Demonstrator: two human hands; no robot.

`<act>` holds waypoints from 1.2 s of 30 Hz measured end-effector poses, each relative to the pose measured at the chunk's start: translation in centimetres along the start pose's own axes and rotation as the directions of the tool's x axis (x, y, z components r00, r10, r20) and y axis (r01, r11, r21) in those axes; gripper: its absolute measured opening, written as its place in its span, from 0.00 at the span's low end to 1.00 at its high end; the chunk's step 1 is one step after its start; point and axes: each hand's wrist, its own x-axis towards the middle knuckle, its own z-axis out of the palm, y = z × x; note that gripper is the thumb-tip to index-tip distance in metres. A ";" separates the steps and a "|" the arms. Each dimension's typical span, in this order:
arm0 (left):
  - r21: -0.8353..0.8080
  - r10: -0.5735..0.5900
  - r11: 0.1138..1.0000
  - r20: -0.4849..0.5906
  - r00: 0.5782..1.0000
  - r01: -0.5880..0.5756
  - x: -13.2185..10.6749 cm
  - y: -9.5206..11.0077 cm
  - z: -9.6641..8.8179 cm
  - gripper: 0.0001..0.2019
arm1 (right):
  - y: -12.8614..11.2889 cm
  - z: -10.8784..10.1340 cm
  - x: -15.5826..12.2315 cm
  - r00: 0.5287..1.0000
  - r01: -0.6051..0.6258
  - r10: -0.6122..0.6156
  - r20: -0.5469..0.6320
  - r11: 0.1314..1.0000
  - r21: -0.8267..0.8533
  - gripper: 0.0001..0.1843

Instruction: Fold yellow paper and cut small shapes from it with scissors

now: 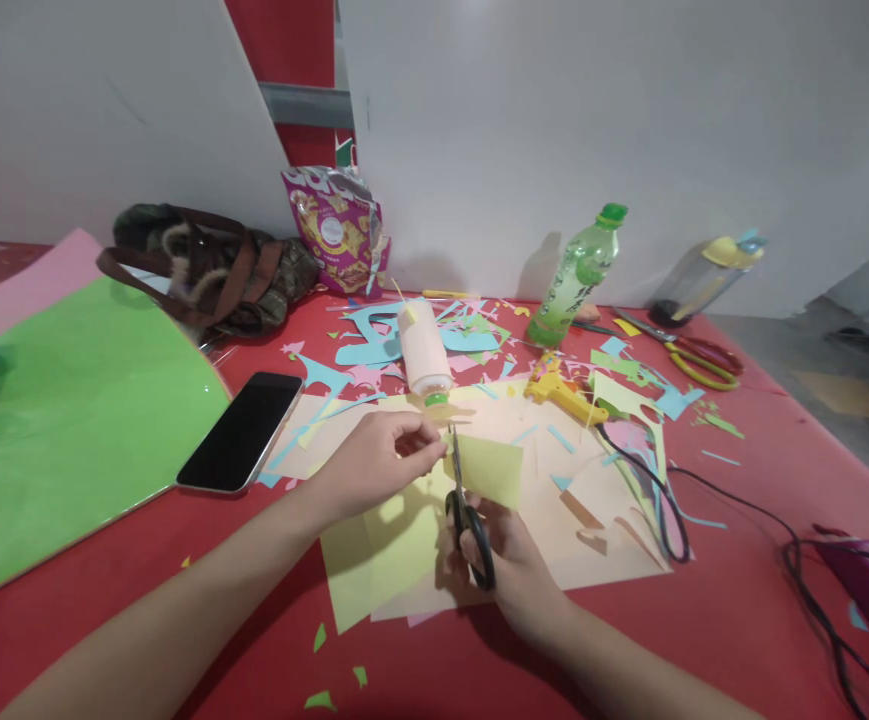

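Note:
My left hand [376, 462] pinches the left edge of a small yellow-green paper piece [488, 468] held above the table. My right hand [513, 560] grips black-handled scissors [468, 515], whose blades point up into the paper's left side, close to my left fingers. Beneath both hands lie larger yellow sheets [381, 555] and a peach sheet [591, 530] on the red table [201, 600].
A black phone [243, 430] lies to the left beside a green sheet [81, 420]. Behind are a glue bottle [425, 352], a yellow glue gun [558, 392] with black cord [663, 500], a green bottle [578, 275], red-handled scissors [693, 358], a bag [209, 265], a snack pouch [336, 232] and paper scraps.

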 end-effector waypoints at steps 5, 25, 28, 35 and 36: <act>0.007 0.002 1.000 -0.012 1.000 -0.002 0.1 0.0 -0.1 0.07 | -0.3 0.2 0.0 1.000 0.000 -0.001 -0.031 1.000 -0.019 0.24; 0.078 -0.010 0.997 -0.096 0.995 0.018 -0.1 -0.1 0.8 0.08 | 0.6 -0.6 0.0 0.987 -0.029 0.017 0.162 0.997 0.068 0.19; 0.083 0.008 0.997 -0.094 0.996 0.000 -0.1 -0.2 1.0 0.09 | 0.6 -0.5 0.1 0.983 -0.036 0.014 0.181 0.993 0.115 0.19; -0.031 -0.087 0.996 0.012 0.996 0.087 0.0 -0.3 0.8 0.08 | 0.1 -0.6 0.1 0.982 -0.030 -0.002 0.187 0.985 0.169 0.17; -0.056 -0.100 0.993 0.029 0.995 0.101 0.0 -0.3 0.7 0.08 | 0.0 -0.6 0.1 0.984 -0.020 -0.010 0.180 0.985 0.169 0.16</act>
